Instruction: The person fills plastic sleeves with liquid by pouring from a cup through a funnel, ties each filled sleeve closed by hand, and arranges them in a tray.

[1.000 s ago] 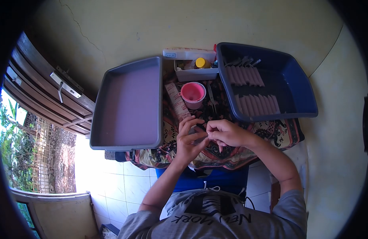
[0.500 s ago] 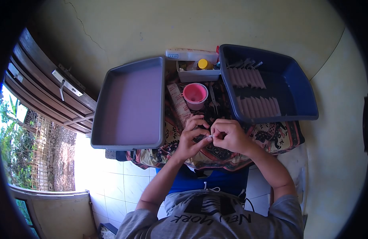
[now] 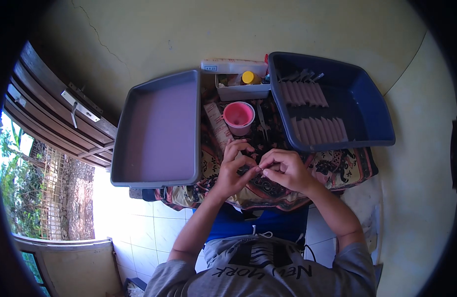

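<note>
My left hand (image 3: 236, 171) and my right hand (image 3: 287, 170) meet over the front of the cloth-covered table, fingertips touching. Both are closed in a pinch; whatever lies between them is too small and hidden to make out. Just beyond them stands a light cup (image 3: 239, 129) with a pink funnel (image 3: 239, 114) set in its mouth. Left of the cup lies a long whitish packet with red print (image 3: 218, 126). To its right rests a thin, dark, scissor-like tool (image 3: 262, 123).
At left is a grey tray (image 3: 200, 128) with a flat lilac surface inside. The dark blue bin (image 3: 369, 111) at right holds two rows of lilac-filled slim plastic packs (image 3: 320, 131). A grey box (image 3: 244, 92) with a yellow-capped bottle (image 3: 250, 77) stands at the back, before the wall.
A small whitish bit visible between my fingertips half a second ago is now hidden. My hands stay together in nearly the same place; the view has shifted slightly.
</note>
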{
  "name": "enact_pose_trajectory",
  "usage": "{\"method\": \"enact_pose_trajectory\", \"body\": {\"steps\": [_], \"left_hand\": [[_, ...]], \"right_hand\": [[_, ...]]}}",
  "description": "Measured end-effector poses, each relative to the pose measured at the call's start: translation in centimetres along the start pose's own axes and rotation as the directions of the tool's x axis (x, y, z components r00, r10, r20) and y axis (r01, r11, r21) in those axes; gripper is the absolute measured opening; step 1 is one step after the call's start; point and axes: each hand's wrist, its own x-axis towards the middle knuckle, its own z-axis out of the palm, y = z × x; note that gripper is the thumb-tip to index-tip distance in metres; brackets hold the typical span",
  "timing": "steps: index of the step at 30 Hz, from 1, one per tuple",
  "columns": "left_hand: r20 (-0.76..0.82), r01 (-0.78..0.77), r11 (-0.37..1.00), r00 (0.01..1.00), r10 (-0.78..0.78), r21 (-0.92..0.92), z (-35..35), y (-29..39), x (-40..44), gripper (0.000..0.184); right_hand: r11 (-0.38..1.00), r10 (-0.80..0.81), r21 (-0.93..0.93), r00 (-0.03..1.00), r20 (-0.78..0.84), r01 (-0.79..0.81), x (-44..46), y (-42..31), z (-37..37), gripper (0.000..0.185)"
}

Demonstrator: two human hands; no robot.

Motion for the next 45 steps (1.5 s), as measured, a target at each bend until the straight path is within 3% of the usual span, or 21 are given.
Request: {"method": "enact_pose_trajectory", "body": {"steps": [4,7,9,10,12,14,19,24,25,27,28,30,36,42,44,45], "left_hand": [[0.022,-0.027,0.998,0.999,0.026,0.061,-0.1,0.6,0.1,0.020],[0.018,-0.015,0.999,1.000,0.014,0.041,0.3,0.7,0.0,0.020],[0.012,-0.006,1.000,1.000,0.006,0.031,0.7,0.9,-0.1,0.019],[-0.010,0.008,0.999,1.000,-0.007,0.032,0.9,1.0,-0.2,0.018],[-0.033,0.020,0.999,0.999,-0.019,0.035,1.3,1.2,-0.2,0.016],[-0.051,0.052,0.997,0.997,-0.055,-0.049,1.7,1.2,-0.5,0.016],[-0.072,0.036,0.999,0.997,-0.039,-0.032,1.8,1.2,-0.4,0.015],[-0.094,0.072,0.997,0.993,-0.074,-0.025,1.5,1.9,-0.2,0.015],[-0.097,0.051,0.997,0.994,-0.046,0.050,1.5,2.1,-0.2,0.015],[-0.099,0.031,0.992,0.995,-0.018,0.124,1.3,2.2,-0.1,0.016],[-0.119,0.031,0.984,0.993,-0.010,0.173,1.3,2.3,0.0,0.016],[-0.136,0.034,0.975,0.991,-0.003,0.220,1.3,2.3,-0.1,0.016],[-0.232,-0.013,0.964,0.970,0.077,0.266,2.0,1.8,-0.7,0.019],[-0.262,-0.085,0.953,0.951,0.166,0.292,1.6,1.7,-0.9,0.017],[-0.199,-0.006,0.997,0.980,0.022,0.079,1.2,1.5,-1.1,0.016],[-0.200,-0.007,0.997,0.980,0.023,0.080,1.1,1.4,-1.1,0.016]], "right_hand": [[0.997,0.064,-0.042,0.998,0.019,-0.063,0.0,0.8,-0.4,0.009],[0.987,0.155,0.050,0.988,-0.019,-0.154,-0.3,0.4,0.0,0.021],[0.952,0.006,-0.305,0.999,-0.036,-0.017,-0.3,0.2,0.4,0.025],[0.952,0.005,-0.305,0.999,-0.036,-0.016,-0.3,0.2,0.6,0.025],[0.883,-0.149,-0.457,0.987,-0.057,0.107,-0.4,0.7,1.2,0.025],[0.867,-0.182,-0.480,0.981,-0.060,0.132,-0.7,1.1,1.6,0.024],[0.760,-0.355,-0.605,0.931,-0.081,0.237,-0.9,1.5,2.3,0.024],[0.869,-0.240,-0.483,0.947,-0.214,0.111,-1.2,1.7,2.3,0.024],[0.869,-0.239,-0.483,0.947,-0.215,0.110,-1.3,1.4,2.2,0.024],[0.973,0.010,-0.222,0.966,-0.260,-0.070,-1.3,0.6,1.7,0.021],[0.972,0.012,-0.222,0.965,-0.260,-0.072,-1.3,0.6,1.7,0.021],[0.990,0.030,0.142,0.963,-0.268,0.009,-1.4,0.7,1.8,0.020],[0.928,0.231,0.354,0.926,-0.298,-0.117,-1.2,1.5,1.6,0.022],[0.914,0.232,0.386,0.938,-0.257,-0.120,-0.9,2.0,1.5,0.018],[0.910,0.239,0.394,0.937,-0.255,-0.125,-0.8,2.0,1.4,0.017],[0.905,0.247,0.404,0.936,-0.251,-0.131,-0.8,2.0,1.5,0.015]]}}
